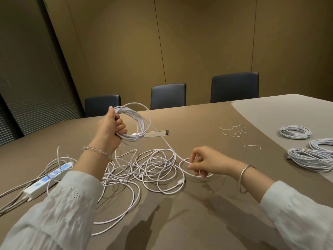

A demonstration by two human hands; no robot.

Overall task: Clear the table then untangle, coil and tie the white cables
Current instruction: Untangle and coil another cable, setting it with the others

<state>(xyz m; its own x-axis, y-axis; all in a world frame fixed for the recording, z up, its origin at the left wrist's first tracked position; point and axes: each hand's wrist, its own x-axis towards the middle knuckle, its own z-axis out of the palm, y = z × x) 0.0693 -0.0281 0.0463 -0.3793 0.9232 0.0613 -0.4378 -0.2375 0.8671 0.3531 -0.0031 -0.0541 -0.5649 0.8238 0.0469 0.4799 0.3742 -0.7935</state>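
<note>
Hard to trace any single strand here: the loose white cable tangle [149, 166] is sprawling across the middle of the worktop [207, 204] in overlapping loops, and part of it is disappearing under the left sleeve [59, 210]. A small connector plug [180, 181] is poking out near the front of the pile, but which strand it belongs to, I cannot tell.

The left hand [110, 129] is holding a neat round coil [134, 121] up off the worktop, fingers curled tight around the bunched turns. One strand is running from that coil down to the right hand [201, 162], whose grip is pinching a loop of it with thumb and fingertips, low over the worktop beside the tangle.

The cables are looking thin, matte and slightly braided. The worktop is smooth and tan-brown, with a paler section to the right and a slot-shaped cable port [156, 133] partly hidden behind the coil.

Far right, three finished coils [306, 150] are lying flat, the nearer two being cut off by the frame edge. Short wire ties [233, 130] are scattered near them. On the left, a white power strip [46, 179] with bluish sockets is lying half under cable and sleeve, its grey cords [12, 195] running out of view.
</note>
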